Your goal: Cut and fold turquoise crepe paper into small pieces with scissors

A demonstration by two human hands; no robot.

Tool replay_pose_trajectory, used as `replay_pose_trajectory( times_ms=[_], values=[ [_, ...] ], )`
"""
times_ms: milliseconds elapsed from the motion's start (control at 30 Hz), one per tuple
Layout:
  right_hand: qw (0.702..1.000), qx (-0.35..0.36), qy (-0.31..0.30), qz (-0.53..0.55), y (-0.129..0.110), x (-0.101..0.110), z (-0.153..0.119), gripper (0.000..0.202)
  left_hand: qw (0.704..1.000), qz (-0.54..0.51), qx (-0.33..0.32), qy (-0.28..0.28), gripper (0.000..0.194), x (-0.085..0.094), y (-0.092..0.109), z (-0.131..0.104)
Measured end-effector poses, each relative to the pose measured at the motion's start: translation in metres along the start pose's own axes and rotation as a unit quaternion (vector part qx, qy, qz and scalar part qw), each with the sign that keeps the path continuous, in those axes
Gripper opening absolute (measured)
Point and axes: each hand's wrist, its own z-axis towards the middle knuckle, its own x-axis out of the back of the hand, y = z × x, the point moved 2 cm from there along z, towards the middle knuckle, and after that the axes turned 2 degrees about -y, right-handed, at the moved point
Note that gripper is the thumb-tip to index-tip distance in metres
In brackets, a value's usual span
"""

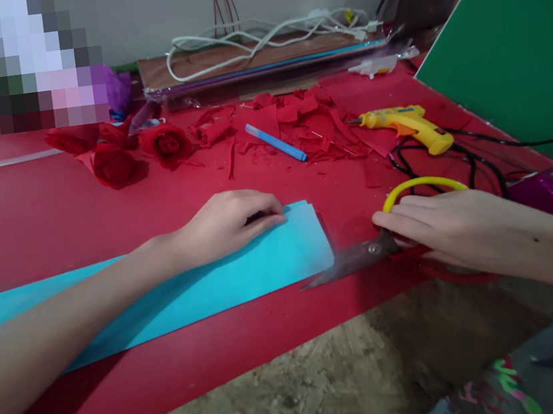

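The left hand's (237, 218) fingers pinch the blue paper (272, 254) by its far edge; the right hand's (460, 221) grip scissors (363, 253) beside its right end. Flat on the tabletop (213, 349), it looks light, soft, easily creased, best held near that end.

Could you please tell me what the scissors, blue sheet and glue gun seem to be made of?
Scissors: grey blades, probably steel, with a dull metallic look; yellow handle, likely plastic, smooth, evenly coloured.
Blue sheet: matte, straight-edged, so likely paper, though thin fabric is possible.
Glue gun: smooth yellow shell, likely plastic.
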Motion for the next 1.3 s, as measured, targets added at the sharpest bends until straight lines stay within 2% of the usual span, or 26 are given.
replay_pose_trajectory(
  times_ms=[133, 500, 733, 900, 1033, 1300],
  values=[
    [0.998, 0.039, 0.027, -0.036, 0.000, 0.003, -0.001, 0.027, 1.000, 0.000, 0.003, -0.001, 0.025, 0.000, 0.000, 0.000],
    [0.998, 0.040, -0.017, -0.047, -0.003, 0.002, 0.000, 0.030, 1.000, 0.001, -0.003, 0.019, 0.021, -0.001, 0.001, -0.001],
    [0.998, 0.040, 0.029, -0.049, -0.004, 0.001, 0.004, 0.029, 1.000, -0.005, 0.002, 0.015, 0.021, -0.002, 0.001, -0.001],
    [0.997, 0.040, 0.028, -0.059, -0.004, 0.003, 0.004, 0.031, 1.000, -0.001, 0.004, 0.016, 0.022, -0.002, 0.001, 0.000],
    [0.997, 0.038, 0.000, -0.066, -0.006, 0.005, 0.004, 0.032, 1.000, 0.003, 0.004, 0.017, 0.021, -0.001, 0.001, -0.001],
    [0.997, 0.045, 0.033, -0.059, -0.008, 0.005, 0.009, 0.031, 1.000, -0.003, 0.011, 0.014, 0.021, -0.002, 0.001, 0.000]
  ],
)
